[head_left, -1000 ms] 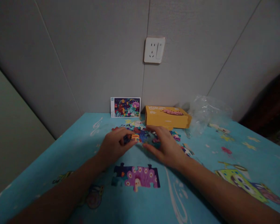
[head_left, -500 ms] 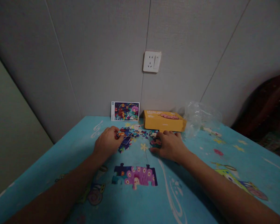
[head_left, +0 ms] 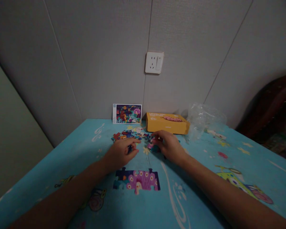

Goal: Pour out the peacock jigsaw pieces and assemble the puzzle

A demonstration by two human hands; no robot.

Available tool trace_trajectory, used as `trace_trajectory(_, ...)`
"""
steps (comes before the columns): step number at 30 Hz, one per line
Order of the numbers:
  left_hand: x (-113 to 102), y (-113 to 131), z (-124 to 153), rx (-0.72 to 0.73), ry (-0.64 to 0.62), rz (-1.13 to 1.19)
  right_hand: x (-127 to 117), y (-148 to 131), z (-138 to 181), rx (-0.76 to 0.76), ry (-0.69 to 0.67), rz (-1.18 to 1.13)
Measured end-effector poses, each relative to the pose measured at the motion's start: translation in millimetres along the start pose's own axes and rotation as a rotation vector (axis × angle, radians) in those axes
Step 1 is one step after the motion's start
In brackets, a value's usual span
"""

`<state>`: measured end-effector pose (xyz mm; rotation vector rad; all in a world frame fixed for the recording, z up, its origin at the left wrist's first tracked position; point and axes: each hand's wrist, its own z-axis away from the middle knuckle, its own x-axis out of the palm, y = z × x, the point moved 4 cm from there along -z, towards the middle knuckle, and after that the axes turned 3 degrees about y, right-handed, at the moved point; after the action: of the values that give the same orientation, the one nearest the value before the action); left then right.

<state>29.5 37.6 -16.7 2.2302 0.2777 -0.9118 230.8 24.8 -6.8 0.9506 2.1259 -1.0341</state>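
Note:
My left hand [head_left: 121, 152] hovers with index finger and thumb apart, next to a heap of loose puzzle pieces [head_left: 124, 135]; it holds nothing that I can see. My right hand [head_left: 170, 147] is curled at the right end of the heap, thumb and fingertips closed on a puzzle piece [head_left: 153, 140], mostly hidden by the fingers. Nearer to me lies a joined puzzle section [head_left: 143, 180] with a pink, many-eyed creature on a dark background.
A picture card [head_left: 128, 113] leans on the wall behind the pieces. Beside it sits a yellow box [head_left: 166, 123], then a crumpled clear plastic bag [head_left: 200, 119]. A patterned blue cloth [head_left: 193, 197] covers the table. A white socket [head_left: 154, 62] is on the wall.
My left hand has let go of the pieces it held and moved right and nearer, fingers now apart. My right hand has drawn its fingers together over the pieces.

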Motion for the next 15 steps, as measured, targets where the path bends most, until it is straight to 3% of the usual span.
trace_trajectory(4, 6.3, 0.5, 1.9, -0.005, -0.098, 0.126, -1.9, -9.5, 3.3, 0.014, 0.106, -0.236)
trace_trajectory(10, 10.8, 6.7, 2.9, -0.003, -0.173, 0.140, 1.7, -35.8, 13.4, -0.127, 0.071, -0.352)
trace_trajectory(15, 10.2, 4.3, 0.9, -0.226, -0.077, 0.301, 0.2, -35.5, 14.1, -0.144, 0.124, -0.312)
